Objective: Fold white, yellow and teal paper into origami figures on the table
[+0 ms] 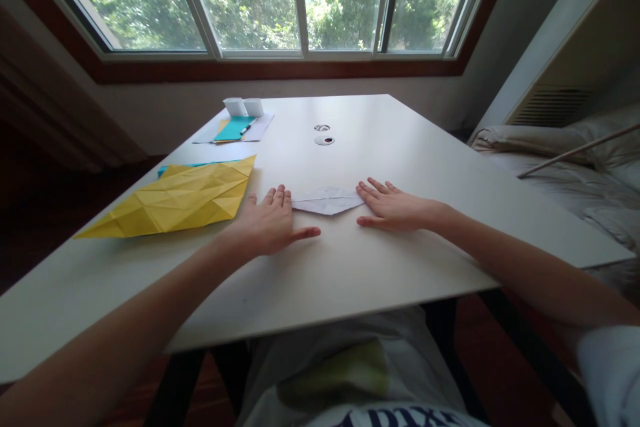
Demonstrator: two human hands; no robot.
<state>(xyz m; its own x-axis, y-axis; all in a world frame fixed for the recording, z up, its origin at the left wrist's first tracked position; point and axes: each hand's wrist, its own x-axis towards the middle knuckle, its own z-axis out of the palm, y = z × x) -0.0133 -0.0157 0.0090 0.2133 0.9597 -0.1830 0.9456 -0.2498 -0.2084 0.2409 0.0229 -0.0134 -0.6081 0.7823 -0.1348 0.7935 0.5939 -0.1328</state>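
A folded sheet of white paper lies flat on the white table, its near edge coming to a blunt point. My left hand rests palm down on its left end, fingers stretched forward and thumb out to the right. On the right end lie the flat fingers of my right hand, with the thumb apart and nearer to me. Both ends of the paper are partly hidden under the hands. Just left of my left hand is a large creased yellow folded paper.
Behind the yellow paper shows a strip of blue paper. Farther back are a teal sheet with a pen and two small white boxes. Two round discs sit mid-table. A pale sofa stands to the right.
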